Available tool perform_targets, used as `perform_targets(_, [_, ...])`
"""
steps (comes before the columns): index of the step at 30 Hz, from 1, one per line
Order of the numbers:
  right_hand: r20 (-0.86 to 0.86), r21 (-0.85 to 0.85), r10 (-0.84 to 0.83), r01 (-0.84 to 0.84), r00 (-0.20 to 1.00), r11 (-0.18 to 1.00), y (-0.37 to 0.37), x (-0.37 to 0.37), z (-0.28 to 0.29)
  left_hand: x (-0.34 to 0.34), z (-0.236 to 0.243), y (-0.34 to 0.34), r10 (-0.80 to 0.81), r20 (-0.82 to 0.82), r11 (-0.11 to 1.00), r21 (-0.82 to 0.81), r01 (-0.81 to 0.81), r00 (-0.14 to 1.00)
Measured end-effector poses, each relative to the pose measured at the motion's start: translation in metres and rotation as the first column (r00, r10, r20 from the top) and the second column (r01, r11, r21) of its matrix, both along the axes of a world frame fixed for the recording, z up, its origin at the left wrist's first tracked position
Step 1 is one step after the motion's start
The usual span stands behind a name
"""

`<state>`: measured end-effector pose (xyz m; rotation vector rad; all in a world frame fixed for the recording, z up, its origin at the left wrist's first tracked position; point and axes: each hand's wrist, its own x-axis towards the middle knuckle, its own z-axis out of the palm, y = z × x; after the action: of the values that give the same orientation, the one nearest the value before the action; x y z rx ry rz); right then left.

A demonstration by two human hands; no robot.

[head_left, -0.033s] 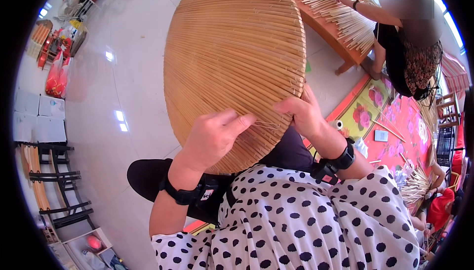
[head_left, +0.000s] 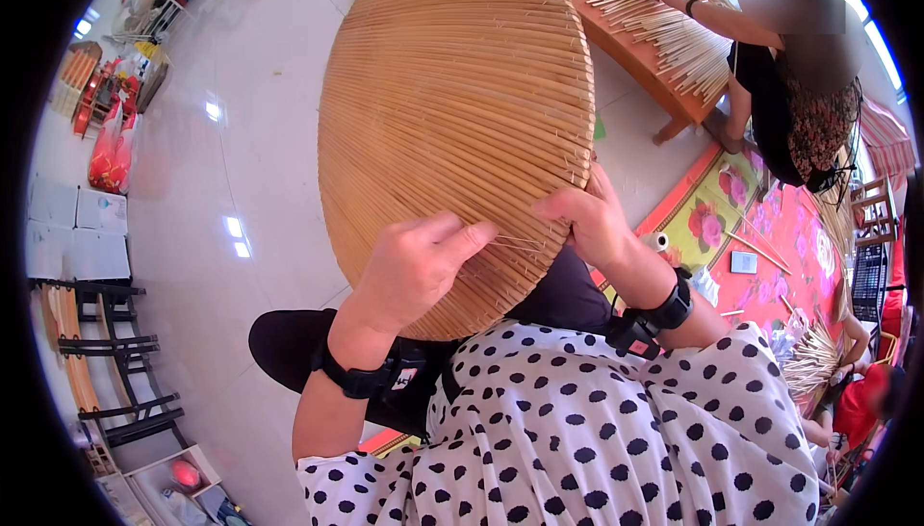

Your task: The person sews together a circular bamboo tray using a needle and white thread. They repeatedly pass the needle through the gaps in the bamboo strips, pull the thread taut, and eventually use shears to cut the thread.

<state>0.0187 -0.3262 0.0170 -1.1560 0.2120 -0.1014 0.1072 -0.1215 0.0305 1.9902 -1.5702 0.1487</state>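
A large rounded piece of narrow tan bamboo strips (head_left: 452,93) rests tilted over my lap, with small stitches along its right rim. My left hand (head_left: 414,261) is closed above its lower part, thumb and forefinger pinching a thin thread (head_left: 520,241) that runs right toward the rim. Gripping that rim is my right hand (head_left: 597,223), thumb on top and the other fingers mostly hidden behind the edge. Whether a needle is between the left fingertips is too small to tell.
Upper right, a person (head_left: 799,93) reaches over a wooden table (head_left: 693,107) spread with pale sticks (head_left: 664,25). A red flowered mat (head_left: 760,295) lies right, holding a white roll (head_left: 657,242) and a small device (head_left: 743,262). Black-framed folded furniture (head_left: 111,343) stands left.
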Motion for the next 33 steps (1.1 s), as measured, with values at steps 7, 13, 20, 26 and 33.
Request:
perform_targets(7, [-0.027, 0.118, -0.025, 0.028, 0.999, 0.993, 0.004, -0.005, 0.001, -0.002, 0.003, -0.006, -0.023, 0.162, 1.000, 0.002, 0.023, 0.987])
perform_targets(13, [-0.026, 0.114, -0.038, 0.040, 0.999, 0.993, 0.007, -0.007, -0.002, -0.009, 0.009, -0.014, -0.038, 0.335, 0.999, 0.034, 0.029, 0.942])
perform_targets(20, [-0.034, 0.108, -0.025, 0.029, 0.999, 0.994, 0.006, -0.007, -0.011, -0.028, 0.011, -0.027, -0.091, 0.303, 0.992, -0.061, 0.115, 0.949])
perform_targets(26, [-0.013, 0.081, -0.101, 0.102, 0.995, 0.992, 0.015, -0.006, -0.002, -0.051, 0.019, -0.035, -0.028, 0.472, 1.000, 0.023, 0.019, 0.881])
perform_targets(33, [-0.087, -0.086, 0.004, -0.011, 0.996, 0.996, 0.006, -0.009, 0.007, -0.076, 0.030, -0.041, 0.134, 0.641, 0.986, -0.007, -0.169, 0.756])
